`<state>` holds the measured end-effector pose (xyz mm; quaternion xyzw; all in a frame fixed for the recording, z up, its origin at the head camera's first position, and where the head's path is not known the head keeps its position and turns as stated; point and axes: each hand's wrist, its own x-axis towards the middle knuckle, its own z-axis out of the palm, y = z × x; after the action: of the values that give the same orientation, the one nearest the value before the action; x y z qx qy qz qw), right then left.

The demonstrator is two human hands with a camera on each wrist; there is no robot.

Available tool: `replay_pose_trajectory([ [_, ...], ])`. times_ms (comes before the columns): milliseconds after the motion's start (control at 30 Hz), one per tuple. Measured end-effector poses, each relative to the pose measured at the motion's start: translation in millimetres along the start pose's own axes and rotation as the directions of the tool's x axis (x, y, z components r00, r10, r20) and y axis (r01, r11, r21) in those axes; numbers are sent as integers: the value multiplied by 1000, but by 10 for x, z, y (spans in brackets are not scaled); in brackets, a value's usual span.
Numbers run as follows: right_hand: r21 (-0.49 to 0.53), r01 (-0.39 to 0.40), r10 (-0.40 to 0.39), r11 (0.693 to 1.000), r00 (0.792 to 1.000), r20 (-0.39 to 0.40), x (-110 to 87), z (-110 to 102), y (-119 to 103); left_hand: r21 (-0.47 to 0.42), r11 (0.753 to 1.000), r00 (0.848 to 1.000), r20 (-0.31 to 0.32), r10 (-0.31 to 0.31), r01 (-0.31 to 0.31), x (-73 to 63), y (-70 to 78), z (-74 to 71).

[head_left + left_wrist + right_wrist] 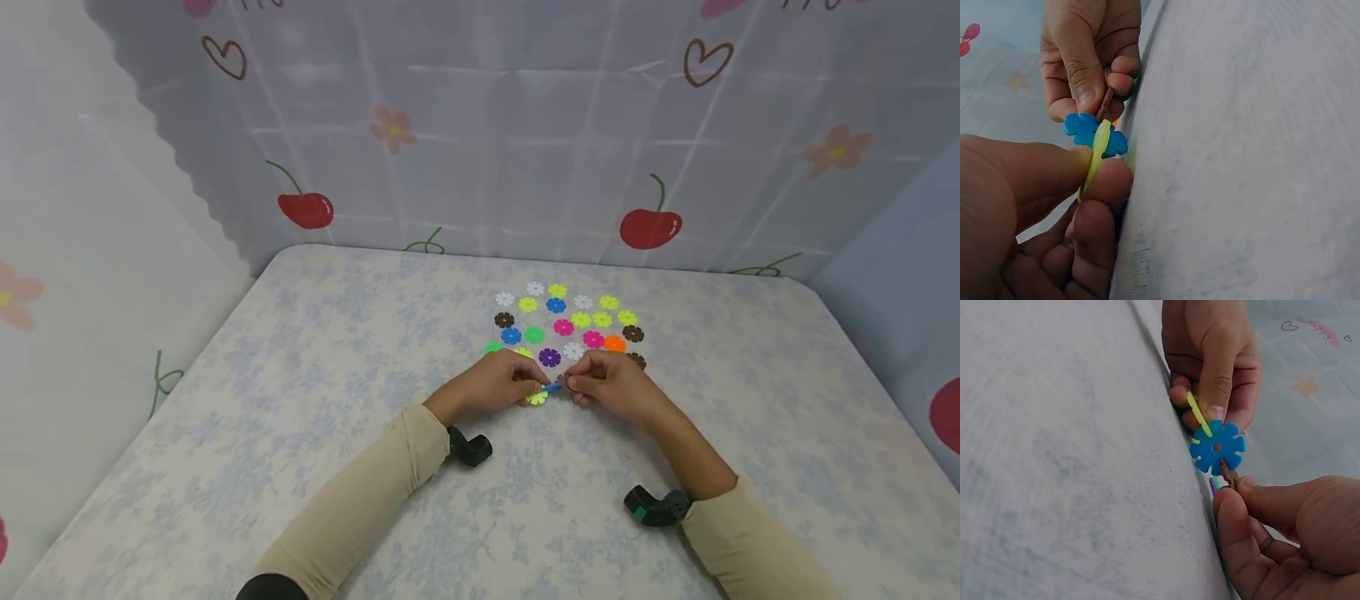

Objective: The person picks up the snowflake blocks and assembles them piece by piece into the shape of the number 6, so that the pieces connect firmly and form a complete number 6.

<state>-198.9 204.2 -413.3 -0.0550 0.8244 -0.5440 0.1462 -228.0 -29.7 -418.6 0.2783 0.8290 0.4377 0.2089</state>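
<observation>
My left hand (498, 382) pinches a yellow notched plastic disc (1095, 161) between thumb and forefinger. A blue notched disc (1218, 448) with a small centre hole stands crosswise to it, its notch joined with the yellow one. On the other side, my right hand (615, 385) pinches a brown notched disc (1229, 474) by its edge. The brown disc meets the blue disc's rim at a notch, seen edge-on in the right wrist view. Both hands are close together, low over the table at the near edge of the loose discs.
Several loose notched discs lie flat just beyond my hands, among them a purple disc (550, 357), an orange disc (614, 343) and a white disc (505, 298). The table (300, 358) wears a pale floral cloth. A printed curtain (480, 167) hangs behind it.
</observation>
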Motion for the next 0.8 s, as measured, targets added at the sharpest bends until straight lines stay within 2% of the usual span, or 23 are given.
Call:
replay_pose_trajectory([
  [133, -31, 17, -17, 999, 1000, 9, -12, -62, -20, 23, 1000, 1000, -2, 17, -17, 4, -7, -2],
  [233, -166, 15, -23, 986, 999, -46, -44, -160, -47, 45, 999, 1000, -2, 31, -31, -2, -6, 7],
  [300, -311, -3, -35, 950, 993, -116, -73, -256, -52, 53, 998, 999, -1, 39, -39, -8, -6, 15],
  [400, -511, -63, -57, 857, 975, -216, -109, -421, -57, 50, 998, 999, -3, 43, -43, -12, -8, 17],
  [467, -582, -111, -49, 806, 966, -252, -122, -513, -28, 49, 998, 999, -4, 47, -47, -13, -13, 19],
  [567, -628, -148, -23, 764, 966, -257, -125, -608, 22, 47, 997, 999, -5, 54, -54, -16, -16, 14],
  [667, -639, -138, -16, 757, 973, -229, -109, -649, 69, 48, 997, 998, -6, 61, -61, -13, -18, 8],
  [800, -628, -129, -8, 767, 978, -210, -84, -661, 95, 45, 997, 998, -8, 69, -68, 0, -31, 9],
])
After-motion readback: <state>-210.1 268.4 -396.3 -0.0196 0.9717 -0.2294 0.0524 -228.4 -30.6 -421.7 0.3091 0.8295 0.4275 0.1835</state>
